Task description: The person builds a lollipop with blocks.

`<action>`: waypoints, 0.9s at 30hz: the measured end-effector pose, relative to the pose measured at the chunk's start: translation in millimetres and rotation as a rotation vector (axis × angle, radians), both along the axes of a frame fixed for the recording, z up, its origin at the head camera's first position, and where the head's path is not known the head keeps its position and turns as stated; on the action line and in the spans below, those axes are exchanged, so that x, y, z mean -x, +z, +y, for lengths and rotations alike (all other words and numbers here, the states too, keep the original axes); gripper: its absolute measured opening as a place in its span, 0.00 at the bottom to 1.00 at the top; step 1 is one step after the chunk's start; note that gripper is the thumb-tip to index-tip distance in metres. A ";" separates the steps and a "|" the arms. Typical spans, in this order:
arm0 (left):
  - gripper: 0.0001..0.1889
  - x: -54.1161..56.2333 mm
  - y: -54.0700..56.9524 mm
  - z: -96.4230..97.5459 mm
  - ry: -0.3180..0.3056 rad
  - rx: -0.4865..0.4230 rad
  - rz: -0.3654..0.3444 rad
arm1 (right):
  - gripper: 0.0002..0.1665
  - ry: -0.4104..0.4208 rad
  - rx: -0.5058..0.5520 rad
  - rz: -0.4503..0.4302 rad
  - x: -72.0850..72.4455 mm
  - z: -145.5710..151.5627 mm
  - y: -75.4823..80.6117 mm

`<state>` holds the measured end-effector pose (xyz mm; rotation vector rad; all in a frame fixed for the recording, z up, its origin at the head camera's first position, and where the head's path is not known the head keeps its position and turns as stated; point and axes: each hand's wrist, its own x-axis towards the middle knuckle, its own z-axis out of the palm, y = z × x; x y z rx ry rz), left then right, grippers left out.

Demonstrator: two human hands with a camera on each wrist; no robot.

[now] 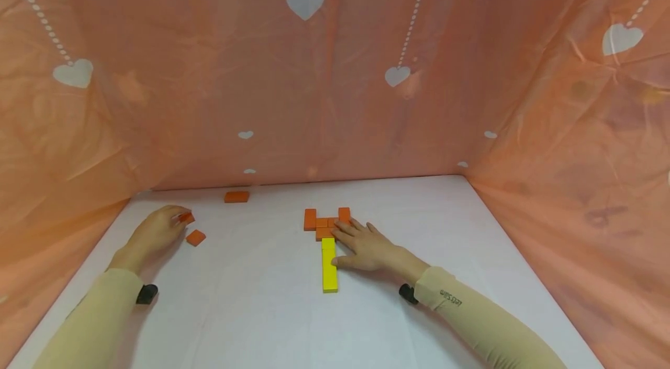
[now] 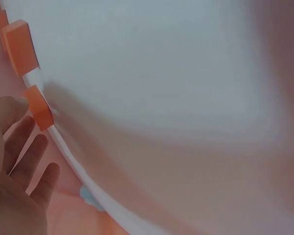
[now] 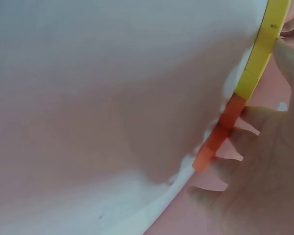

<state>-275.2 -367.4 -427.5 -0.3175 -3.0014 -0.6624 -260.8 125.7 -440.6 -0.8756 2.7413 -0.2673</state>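
At the left of the table, my left hand (image 1: 159,232) holds a small orange block (image 2: 39,108) by its thumb and fingertips, close to the white surface. Just in front of that hand lies another orange block (image 1: 196,238), turned at an angle. My right hand (image 1: 370,249) lies with its fingers spread over the right side of a flat arrangement of orange blocks (image 1: 310,220). Its thumb touches the long yellow block (image 1: 330,273), which continues downward from a short yellow block (image 1: 328,243). The right fingers partly cover some orange blocks.
A lone orange block (image 1: 237,197) lies near the back left of the white table (image 1: 251,299). Peach cloth (image 1: 335,95) with white hearts hangs at the back and on both sides.
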 end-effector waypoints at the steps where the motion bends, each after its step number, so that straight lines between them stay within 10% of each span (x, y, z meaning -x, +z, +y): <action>1: 0.19 -0.3 -0.3 0.1 -0.003 0.002 0.004 | 0.48 0.001 -0.002 0.000 0.1 -0.1 -0.3; 19: 0.10 2.3 -19.5 -4.8 -0.087 -0.026 0.235 | 0.48 0.002 -0.004 0.009 -0.3 2.3 -6.2; 27: 0.16 0.8 -10.9 -1.4 -0.017 -0.061 0.059 | 0.48 0.001 -0.010 0.002 1.4 2.1 -3.0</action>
